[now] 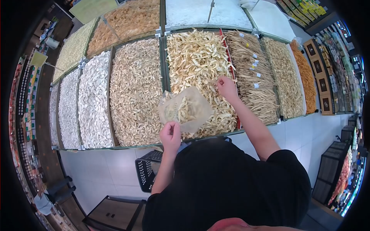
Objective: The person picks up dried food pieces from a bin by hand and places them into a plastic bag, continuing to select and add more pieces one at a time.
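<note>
My left hand pinches the near edge of a clear plastic bag, which hangs open over a bin. Several pale yellow dried slices lie inside the bag. Beneath and behind it, the bin is heaped with the same kind of dried slices. Over the right part of this heap, just beyond the bag, is my right hand. Its fingers are drawn together at the slices; what is between them is too small to make out.
A red divider separates the slices from bundled dried stalks with white tags. To the left are bins of brownish dried pieces and white slices. A black basket stands below the counter, left of my body.
</note>
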A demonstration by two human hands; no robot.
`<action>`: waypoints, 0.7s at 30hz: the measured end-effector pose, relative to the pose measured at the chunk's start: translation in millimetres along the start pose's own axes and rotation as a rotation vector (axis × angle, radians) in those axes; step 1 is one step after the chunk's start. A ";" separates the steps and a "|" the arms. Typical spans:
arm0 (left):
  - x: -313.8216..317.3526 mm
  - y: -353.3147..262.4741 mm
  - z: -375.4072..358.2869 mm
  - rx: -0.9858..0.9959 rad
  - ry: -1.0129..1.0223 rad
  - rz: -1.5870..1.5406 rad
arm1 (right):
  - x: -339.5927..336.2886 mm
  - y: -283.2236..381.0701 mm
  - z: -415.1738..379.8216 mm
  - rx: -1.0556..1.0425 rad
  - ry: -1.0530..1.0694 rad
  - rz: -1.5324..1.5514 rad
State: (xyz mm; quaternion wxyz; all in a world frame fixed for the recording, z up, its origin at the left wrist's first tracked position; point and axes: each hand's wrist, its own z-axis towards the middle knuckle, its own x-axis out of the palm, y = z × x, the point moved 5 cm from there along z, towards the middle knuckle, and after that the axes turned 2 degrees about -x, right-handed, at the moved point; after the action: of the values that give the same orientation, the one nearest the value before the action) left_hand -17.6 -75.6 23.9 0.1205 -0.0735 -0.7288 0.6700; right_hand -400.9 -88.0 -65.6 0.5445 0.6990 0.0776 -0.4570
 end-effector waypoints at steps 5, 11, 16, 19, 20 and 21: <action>1.2 2.1 -1.0 0.036 0.001 0.029 | -36.5 -7.6 -26.8 -0.177 -0.199 -0.046; 2.4 8.5 -1.2 -0.020 0.020 0.041 | -81.7 88.1 -80.1 -0.005 -0.005 0.475; 8.3 7.4 0.2 -0.050 0.016 -0.005 | -73.2 175.0 -126.0 -0.298 0.134 0.411; 10.2 5.2 0.4 -0.045 0.013 -0.011 | -62.0 188.2 -131.6 -0.373 0.206 0.325; 9.8 4.3 -0.3 -0.041 0.010 -0.009 | -63.3 183.5 -129.6 -0.314 0.187 0.326; 9.5 2.9 -1.8 -0.043 0.011 -0.015 | -66.0 176.3 -125.4 -0.256 0.169 0.325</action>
State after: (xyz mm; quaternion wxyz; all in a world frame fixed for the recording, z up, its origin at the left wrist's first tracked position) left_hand -26.4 -71.0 21.9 0.1278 -0.0742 -0.7429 0.6529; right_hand -262.1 -27.6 102.4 0.6869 0.6633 0.0666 -0.2894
